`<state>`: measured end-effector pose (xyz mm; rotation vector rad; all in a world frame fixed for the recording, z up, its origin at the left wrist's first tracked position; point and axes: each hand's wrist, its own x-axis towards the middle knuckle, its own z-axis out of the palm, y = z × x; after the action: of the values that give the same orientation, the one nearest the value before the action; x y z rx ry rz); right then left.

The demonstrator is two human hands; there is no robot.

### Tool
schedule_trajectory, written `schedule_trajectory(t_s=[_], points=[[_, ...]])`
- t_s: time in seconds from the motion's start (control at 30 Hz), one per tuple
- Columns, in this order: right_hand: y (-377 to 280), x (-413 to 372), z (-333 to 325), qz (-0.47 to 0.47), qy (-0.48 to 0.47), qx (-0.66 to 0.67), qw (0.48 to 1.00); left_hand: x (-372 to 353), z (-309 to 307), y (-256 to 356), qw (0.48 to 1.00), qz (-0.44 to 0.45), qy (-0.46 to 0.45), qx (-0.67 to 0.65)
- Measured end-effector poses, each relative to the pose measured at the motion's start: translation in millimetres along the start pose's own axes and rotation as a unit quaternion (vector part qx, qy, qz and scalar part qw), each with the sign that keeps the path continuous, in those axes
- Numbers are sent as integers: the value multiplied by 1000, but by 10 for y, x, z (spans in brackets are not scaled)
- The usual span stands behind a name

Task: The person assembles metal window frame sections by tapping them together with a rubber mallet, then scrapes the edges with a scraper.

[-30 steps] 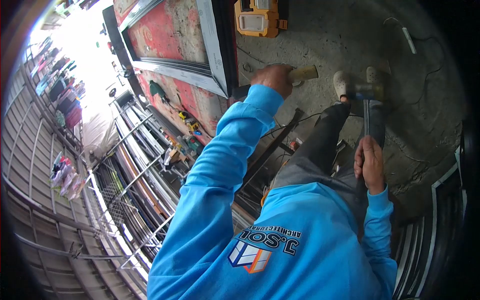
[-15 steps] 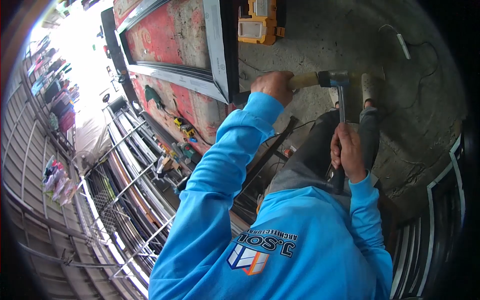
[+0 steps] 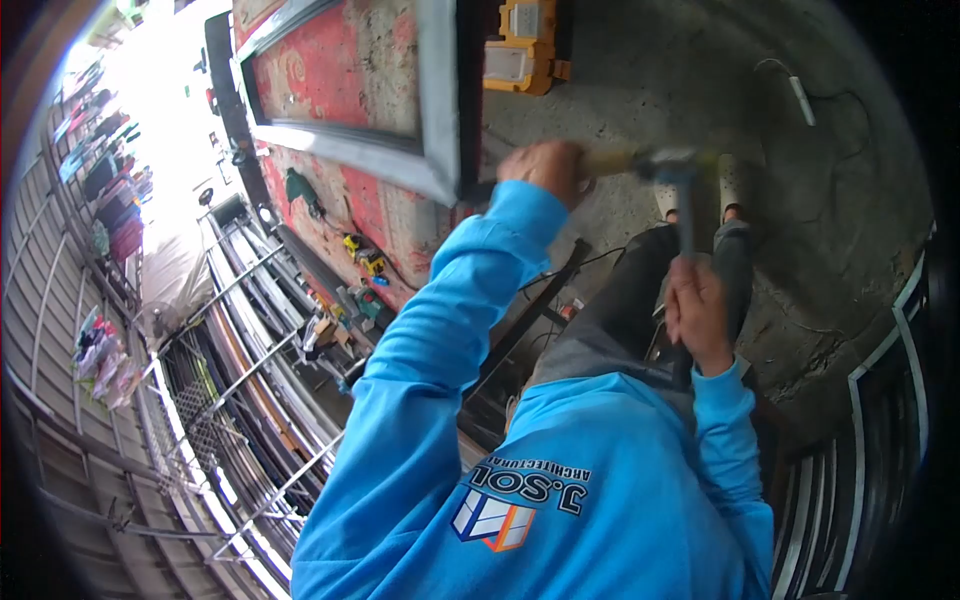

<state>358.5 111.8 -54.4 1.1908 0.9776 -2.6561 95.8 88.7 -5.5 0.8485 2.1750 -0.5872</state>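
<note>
My right hand is closed around the grip of a hammer. The hammer's metal shaft points away from me, and its head is smeared by motion. My left hand wraps round a yellowish bar that reaches right toward the hammer head; blur hides whether the two touch. To the left of that hand stands a corner of a grey-and-black metal frame, with a dark piece between hand and corner. The frame rests on a worn red surface.
A yellow case sits on the concrete floor beyond the frame. Power tools, among them a yellow one, lie along the red surface. Long metal profiles fill a rack at left. More frames lean at right.
Hammer and yellowish bar were sharper before and are now blurred. My left hand has shifted slightly left. My right hand keeps its hold on the hammer, and the whole view has shifted a little.
</note>
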Motion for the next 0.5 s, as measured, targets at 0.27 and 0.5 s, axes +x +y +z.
schedule_trajectory(t_s=[0.27,0.5], points=[[249,-265,-362,96,131,71,984,-344,228,-301,997,65,29,23],[348,-402,-453,68,127,42,989,-350,497,-431,991,124,44,-6]])
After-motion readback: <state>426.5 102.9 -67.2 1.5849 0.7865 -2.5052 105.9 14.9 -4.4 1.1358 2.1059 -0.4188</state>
